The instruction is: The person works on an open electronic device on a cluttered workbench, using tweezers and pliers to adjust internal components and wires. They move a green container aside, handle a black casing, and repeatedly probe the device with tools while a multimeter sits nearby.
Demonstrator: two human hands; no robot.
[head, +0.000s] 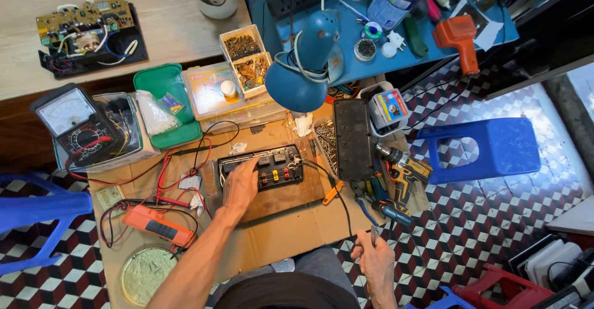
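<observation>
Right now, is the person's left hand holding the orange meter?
No, the left hand rests on the opened black device, while the orange meter lies apart on the cardboard.

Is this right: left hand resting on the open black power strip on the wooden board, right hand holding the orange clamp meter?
Not quite. The head view shows the left hand on the open black power strip on the wooden board, but the right hand holds a thin tool. The orange clamp meter lies untouched on the cardboard.

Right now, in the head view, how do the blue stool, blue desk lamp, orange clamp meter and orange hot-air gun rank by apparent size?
Largest to smallest:
1. blue stool
2. blue desk lamp
3. orange clamp meter and orange hot-air gun: look alike, not ranked.
The raised lamp sits nearer the camera, so its rank is unsure.
</observation>
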